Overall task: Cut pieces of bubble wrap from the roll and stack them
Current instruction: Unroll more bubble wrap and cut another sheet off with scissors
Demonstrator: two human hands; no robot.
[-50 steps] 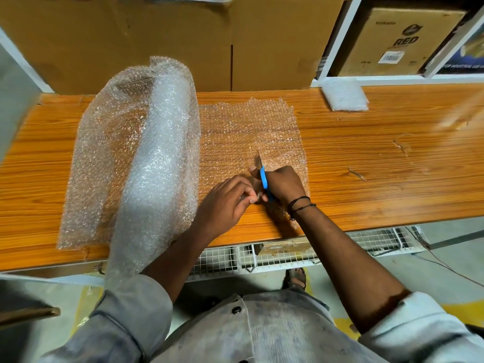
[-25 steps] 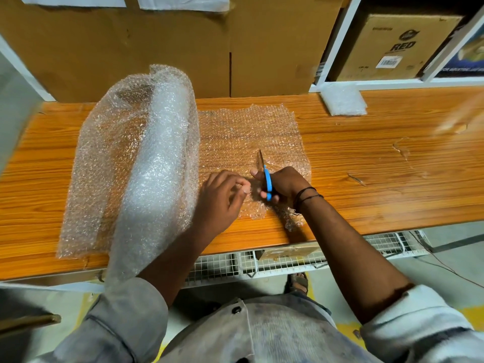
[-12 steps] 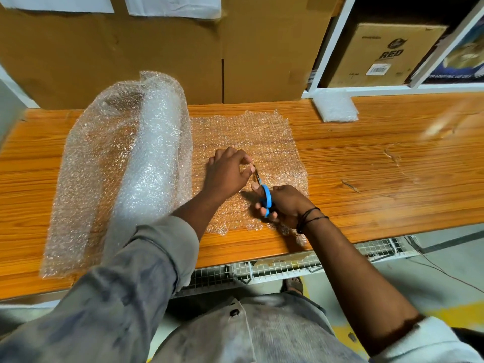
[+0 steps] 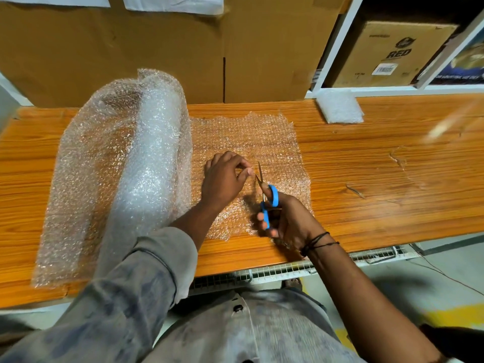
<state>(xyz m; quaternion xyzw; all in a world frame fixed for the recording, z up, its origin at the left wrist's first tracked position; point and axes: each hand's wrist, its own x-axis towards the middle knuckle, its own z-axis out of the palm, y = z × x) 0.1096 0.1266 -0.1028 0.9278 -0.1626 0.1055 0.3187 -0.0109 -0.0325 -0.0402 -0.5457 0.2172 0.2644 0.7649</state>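
Observation:
A loose roll of clear bubble wrap point(image 4: 146, 163) lies on the left of the wooden table point(image 4: 379, 179). A flat sheet of bubble wrap point(image 4: 251, 140) runs out from it to the right. My right hand point(image 4: 285, 218) grips blue-handled scissors point(image 4: 267, 197), blades apart and pointing away into the sheet about halfway up. My left hand point(image 4: 225, 179) pinches the sheet just left of the blades. A small white stack of cut pieces point(image 4: 340, 106) rests at the table's back edge, right of the sheet.
Large cardboard boxes point(image 4: 157, 53) stand against the table's back edge. A white shelf frame point(image 4: 332, 48) at the back right holds a carton printed RED point(image 4: 392, 56). A wire mesh tray point(image 4: 275, 273) hangs under the table's front edge.
The scissors have advanced from the sheet's near edge toward its middle, cutting away from me. My left hand moved forward alongside the blades, still holding the sheet.

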